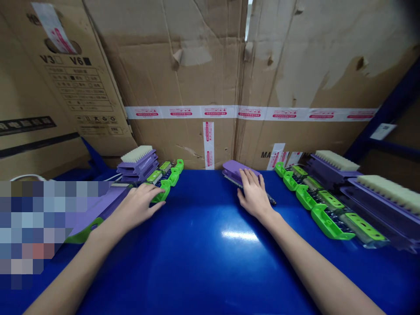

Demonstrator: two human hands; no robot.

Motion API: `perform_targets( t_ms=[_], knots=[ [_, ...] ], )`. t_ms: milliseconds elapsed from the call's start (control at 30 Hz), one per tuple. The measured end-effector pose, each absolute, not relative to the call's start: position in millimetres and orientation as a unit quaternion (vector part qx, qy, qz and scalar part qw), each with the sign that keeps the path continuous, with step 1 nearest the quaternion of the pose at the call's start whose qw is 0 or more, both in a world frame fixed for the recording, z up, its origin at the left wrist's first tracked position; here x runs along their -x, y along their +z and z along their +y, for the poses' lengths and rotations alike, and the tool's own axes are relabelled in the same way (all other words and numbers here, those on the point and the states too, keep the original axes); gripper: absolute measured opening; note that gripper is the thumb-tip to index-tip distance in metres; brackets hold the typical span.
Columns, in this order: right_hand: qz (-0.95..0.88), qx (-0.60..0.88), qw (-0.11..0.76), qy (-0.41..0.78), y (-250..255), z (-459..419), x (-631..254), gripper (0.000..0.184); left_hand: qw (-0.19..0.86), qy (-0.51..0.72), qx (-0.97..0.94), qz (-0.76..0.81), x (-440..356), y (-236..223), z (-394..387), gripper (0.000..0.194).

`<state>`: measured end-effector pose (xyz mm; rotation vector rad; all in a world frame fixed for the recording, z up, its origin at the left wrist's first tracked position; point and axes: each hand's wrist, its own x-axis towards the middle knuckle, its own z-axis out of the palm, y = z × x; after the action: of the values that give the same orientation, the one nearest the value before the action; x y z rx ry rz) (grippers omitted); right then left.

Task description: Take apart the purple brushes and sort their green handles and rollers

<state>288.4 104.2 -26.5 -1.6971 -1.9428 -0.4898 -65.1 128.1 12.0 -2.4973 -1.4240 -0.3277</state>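
Note:
My left hand [141,203] is at the left, fingers loosely stretched and thumb apart, with nothing visible in its grasp. Its fingertips are beside a bright green plastic part [162,194]; I cannot tell whether they touch. Under and behind that wrist lies a long purple piece with a green end [85,232]. Farther forward, my right hand [255,194] has its fingers over the right end of a purple brush head [232,167], thumb on the near side. This brush lies bristles down on the blue table [193,253]. A dark, thin rod-like thing [271,199] pokes out beyond the hand.
Stacked purple brush heads [138,164] with cream bristles up stand at left. More purple brush heads [387,192], green clips [331,223] and clear-and-green blocks [364,227] line the right. Taped cardboard [183,78] walls the back. A pixelated patch hides the left edge.

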Motion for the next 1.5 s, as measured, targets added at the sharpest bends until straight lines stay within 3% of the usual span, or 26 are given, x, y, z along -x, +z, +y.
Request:
perform_targets(
  t_ms=[200,300,533,700,833,1000,1133,1267,1500],
  knots=[
    [-0.734,0.591,0.3,-0.149,-16,102,-295,0.051,0.149,-0.144,0.842,-0.498,60,19,125,0.039],
    [-0.727,0.583,0.336,-0.136,-12,101,-296,0.057,0.151,-0.144,0.847,-0.489,54,19,123,0.037],
    [-0.716,0.587,0.377,-0.023,-14,100,-286,0.054,0.137,-0.141,0.884,-0.425,1,12,106,0.038],
    [-0.628,0.6,0.466,0.169,-13,93,-274,0.058,0.095,-0.139,0.904,-0.393,-48,12,96,0.043],
    [-0.566,0.605,0.486,0.278,-16,91,-270,0.061,0.014,-0.176,0.899,-0.401,-77,4,96,0.058],
    [-0.536,0.61,0.508,0.288,-17,95,-275,0.057,-0.12,-0.215,0.867,-0.432,-102,-11,96,0.083],
    [-0.537,0.589,0.525,0.298,-22,99,-277,0.048,-0.139,-0.246,0.862,-0.422,-112,-9,100,0.09],
    [-0.571,0.562,0.508,0.316,-32,104,-277,0.054,-0.123,-0.285,0.864,-0.397,-116,-3,112,0.082],
    [-0.591,0.612,0.473,0.229,-32,104,-279,0.04,-0.088,-0.284,0.879,-0.373,-112,-6,120,0.061]
  ],
)
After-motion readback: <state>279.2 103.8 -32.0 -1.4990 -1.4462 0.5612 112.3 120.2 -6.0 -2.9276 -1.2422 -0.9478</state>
